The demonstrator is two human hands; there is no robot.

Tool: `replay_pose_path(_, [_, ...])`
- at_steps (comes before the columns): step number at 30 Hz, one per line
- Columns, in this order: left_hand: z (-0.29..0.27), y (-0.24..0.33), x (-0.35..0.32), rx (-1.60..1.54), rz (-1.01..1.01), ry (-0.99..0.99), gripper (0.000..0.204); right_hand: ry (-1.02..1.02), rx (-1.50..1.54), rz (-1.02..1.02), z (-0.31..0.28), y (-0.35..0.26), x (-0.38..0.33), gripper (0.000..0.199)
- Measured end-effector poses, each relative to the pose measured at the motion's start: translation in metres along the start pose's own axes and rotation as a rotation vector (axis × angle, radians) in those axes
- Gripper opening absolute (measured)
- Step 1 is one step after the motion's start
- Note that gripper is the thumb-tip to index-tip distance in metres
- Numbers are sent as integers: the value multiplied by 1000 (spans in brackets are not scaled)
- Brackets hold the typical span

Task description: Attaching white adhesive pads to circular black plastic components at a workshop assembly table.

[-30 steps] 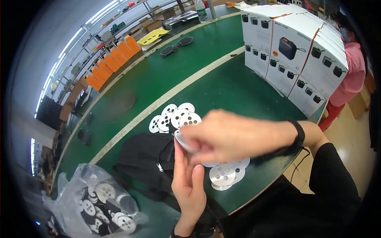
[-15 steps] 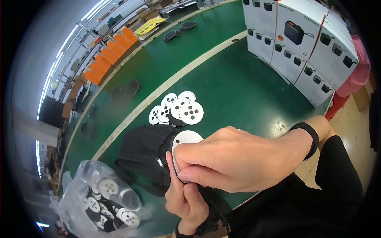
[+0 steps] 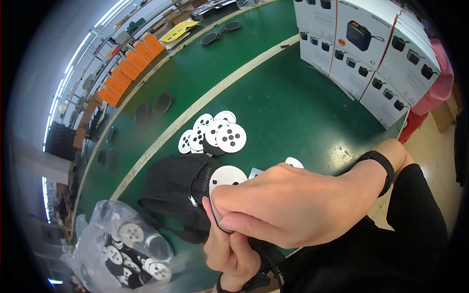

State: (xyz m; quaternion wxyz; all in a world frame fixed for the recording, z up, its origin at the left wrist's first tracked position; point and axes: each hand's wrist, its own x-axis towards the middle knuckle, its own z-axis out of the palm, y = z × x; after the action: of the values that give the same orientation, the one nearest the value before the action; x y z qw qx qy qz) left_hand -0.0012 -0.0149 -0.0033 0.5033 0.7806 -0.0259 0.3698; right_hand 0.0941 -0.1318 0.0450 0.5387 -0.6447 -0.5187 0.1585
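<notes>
Between my two hands is a white round pad with dark spots and a thin black edge [image 3: 225, 177], tilted up from the table. My right hand [image 3: 288, 205] reaches across from the right, its thumb and bent fingers closed on the pad's face and near rim. Below it, my left hand [image 3: 229, 251] grips the pad's lower edge, fingers pressed together. Much of the pad is hidden behind my right hand. Right behind it lies a black mesh bag [image 3: 171, 183] with a zipper. Several similar white pads [image 3: 230, 138] lie in a loose pile beyond the bag.
At the lower left a clear plastic bag [image 3: 97, 234] holds several more pads. White printed cartons [image 3: 361, 53] are stacked at the far right. Orange bins [image 3: 129, 68] line the far left, and black round parts [image 3: 163, 101] lie on the green table [image 3: 273, 102].
Both hands still hold the pad, which has shifted slightly down in view. The view has moved a little, and white pieces now show beyond my right hand.
</notes>
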Motion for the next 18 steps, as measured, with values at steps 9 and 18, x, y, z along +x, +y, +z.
replay_pose_path(9, [0, -7, -4, 139, 168, -33, 36, -10, 148, 154, 4, -2, -2, 9])
replay_pose_path(18, [-5, -6, 2, 88, 75, -69, 41, 55, -99, -102, 5, 9, 1, 9])
